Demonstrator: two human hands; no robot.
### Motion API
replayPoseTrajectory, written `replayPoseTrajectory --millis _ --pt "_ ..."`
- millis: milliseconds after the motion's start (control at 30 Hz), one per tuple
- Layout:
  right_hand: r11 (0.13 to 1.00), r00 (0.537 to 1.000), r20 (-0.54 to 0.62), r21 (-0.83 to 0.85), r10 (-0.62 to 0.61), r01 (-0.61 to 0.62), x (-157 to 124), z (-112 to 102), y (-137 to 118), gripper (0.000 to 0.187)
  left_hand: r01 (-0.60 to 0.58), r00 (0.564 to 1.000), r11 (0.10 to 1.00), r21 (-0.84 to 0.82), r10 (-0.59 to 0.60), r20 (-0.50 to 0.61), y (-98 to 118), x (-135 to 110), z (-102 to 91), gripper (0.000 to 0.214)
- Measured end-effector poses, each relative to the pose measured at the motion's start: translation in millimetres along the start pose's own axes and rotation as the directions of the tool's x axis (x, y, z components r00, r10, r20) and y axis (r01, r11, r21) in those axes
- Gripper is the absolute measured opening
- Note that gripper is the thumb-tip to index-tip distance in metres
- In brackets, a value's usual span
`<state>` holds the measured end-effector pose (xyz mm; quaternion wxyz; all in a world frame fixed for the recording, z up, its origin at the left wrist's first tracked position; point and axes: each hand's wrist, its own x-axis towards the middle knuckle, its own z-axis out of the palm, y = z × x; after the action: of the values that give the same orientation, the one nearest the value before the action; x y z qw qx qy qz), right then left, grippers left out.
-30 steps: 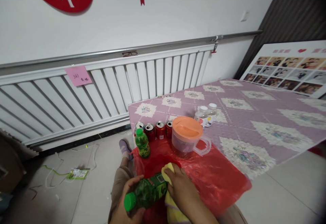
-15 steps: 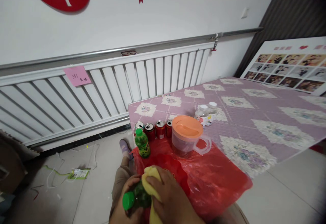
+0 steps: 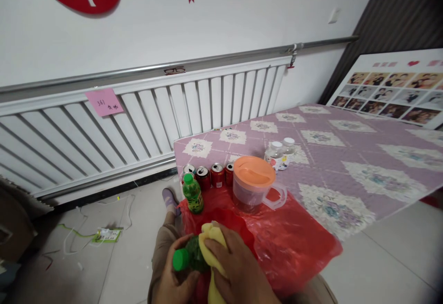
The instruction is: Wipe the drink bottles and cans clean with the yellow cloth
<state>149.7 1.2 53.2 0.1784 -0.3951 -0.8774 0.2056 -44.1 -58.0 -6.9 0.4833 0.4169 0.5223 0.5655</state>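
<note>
Yellow cloth (image 3: 212, 239), draped over the body of a green bottle (image 3: 195, 257), is pressed there by the right hand (image 3: 238, 276), whose fingers curl closed around cloth and bottle together. The left hand (image 3: 173, 288) has its fingers wrapped about the same bottle just below its green cap (image 3: 180, 259), in a closed grip. The bottle lies tilted, cap toward the person's left.

Both hands and the held bottle sit nearer the camera than the clear jug (image 3: 254, 188) with the orange lid. They are over the near edge of the red plastic sheet (image 3: 297, 239) on which the jug stands.

- **Left of the jug:** a second green bottle (image 3: 193, 196) stands upright.
- **Behind and left of the jug:** drink cans (image 3: 211, 175) stand side by side in a row.
- **Behind and right of the jug:** two small white-capped bottles (image 3: 281, 152) rest on a purple quilted cover (image 3: 346, 156).
- **Far behind the jug:** a white radiator (image 3: 138, 119) bears a pink note (image 3: 104, 102).
- **Far right of the jug:** a photo board (image 3: 391, 87) leans.
</note>
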Motion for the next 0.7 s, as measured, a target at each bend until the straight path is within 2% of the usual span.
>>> replayPoseTrajectory --millis 100,167,200,267,333,400,467,600,700 --pt "0.977 0.968 -0.135 -0.052 -0.212 0.207 0.3 4.6 -8.2 0.055 0.051 0.998 0.998 0.049 -0.048 -0.045 13.1 -0.6 11.0 0.061" --pt "0.964 0.947 -0.184 -0.085 -0.264 0.252 3.3 6.4 -10.9 0.048 0.038 0.996 0.997 0.063 -0.033 -0.08 16.3 -1.0 14.0 0.059" --pt "0.968 0.952 -0.18 -0.084 -0.249 0.237 5.5 6.0 -11.3 0.048 0.016 0.997 0.998 0.064 -0.012 -0.074 16.4 -1.1 13.6 0.058" --pt "0.99 0.982 -0.127 -0.049 -0.141 0.136 10.7 2.5 -9.8 0.051 -0.035 0.999 0.996 0.077 0.036 -0.012 14.7 -0.5 9.1 0.058" --pt "1.0 0.999 -0.029 -0.019 0.017 -0.018 15.5 -2.1 -4.6 0.057 -0.075 0.994 0.991 0.111 0.065 0.084 12.6 0.2 1.9 0.059" --pt "0.987 0.985 0.06 -0.019 0.16 -0.159 18.3 -4.8 4.0 0.061 -0.087 0.99 0.988 0.126 0.072 0.124 11.2 0.4 -4.7 0.06" --pt "0.967 0.959 0.121 -0.04 0.255 -0.252 18.0 -4.2 14.1 0.062 -0.067 0.989 0.992 0.108 0.052 0.139 10.7 -0.2 -8.6 0.061" --pt "0.929 0.92 0.134 -0.09 0.369 -0.359 11.7 1.9 29.4 0.06 -0.032 0.987 0.997 0.073 0.02 0.157 10.7 -3.2 -7.1 0.061" --pt "0.916 0.909 0.128 -0.117 0.397 -0.384 8.7 4.4 32.5 0.059 -0.028 0.986 0.999 0.045 0.02 0.166 8.8 -4.7 -0.5 0.062"
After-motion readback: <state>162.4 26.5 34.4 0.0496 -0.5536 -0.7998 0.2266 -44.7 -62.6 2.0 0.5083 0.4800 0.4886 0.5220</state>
